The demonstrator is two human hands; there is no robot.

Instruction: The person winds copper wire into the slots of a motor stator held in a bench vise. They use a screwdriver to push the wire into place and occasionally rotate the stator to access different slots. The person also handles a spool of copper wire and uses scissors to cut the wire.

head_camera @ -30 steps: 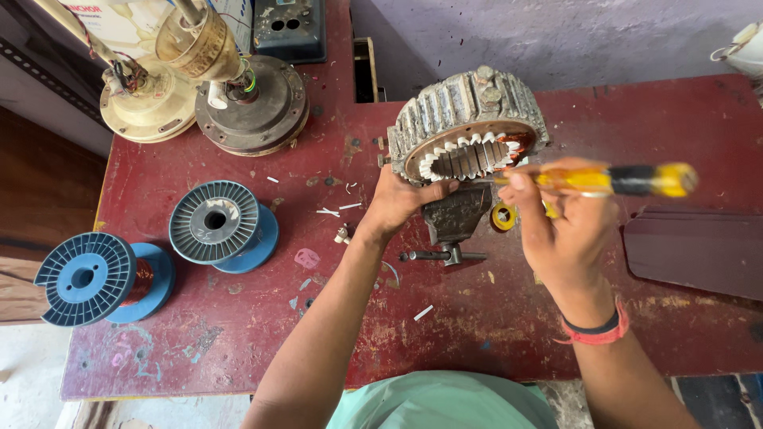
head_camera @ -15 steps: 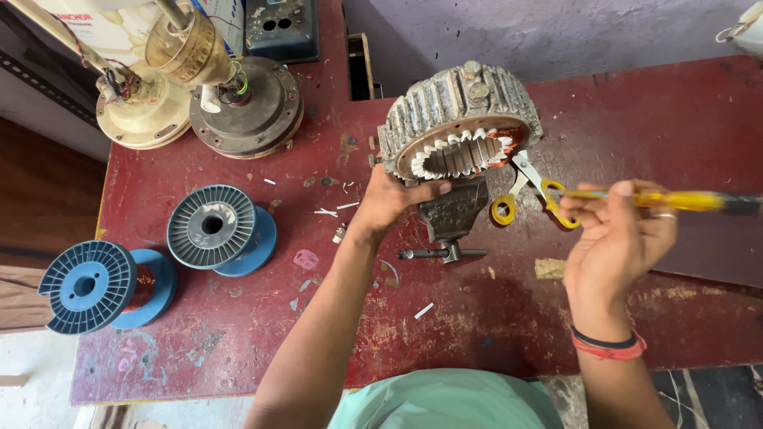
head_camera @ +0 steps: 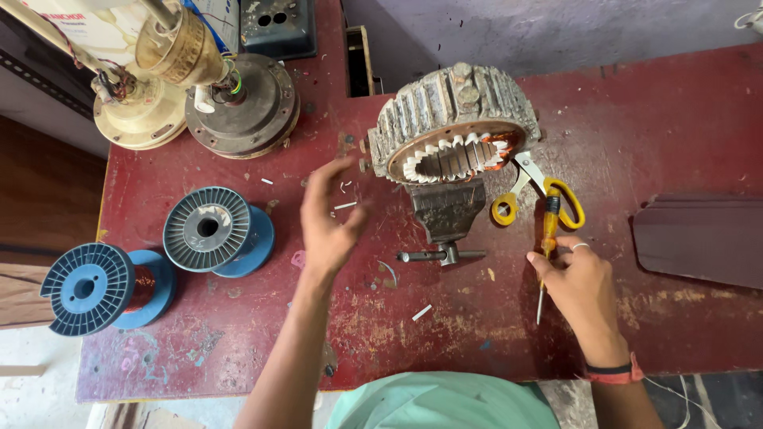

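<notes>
We see the left hand [head_camera: 330, 222] open, fingers spread, hovering above the table [head_camera: 238, 334] just left of the stator [head_camera: 453, 123] clamped in the vise [head_camera: 447, 210]. The right hand [head_camera: 576, 282] rests on the screwdriver [head_camera: 547, 246] (lying beside the scissors [head_camera: 548, 195]), fingers loosely bent.

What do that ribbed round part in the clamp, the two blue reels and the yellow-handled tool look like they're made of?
The ribbed round part looks like dull grey cast metal, with coppery wire windings and white, probably paper or plastic, slot liners inside. The clamp seems dark, worn iron. The blue reels look like moulded plastic; one shows coppery wire. The tool by the right hand has a translucent yellow handle, likely plastic, and a thin metal shaft.
</notes>
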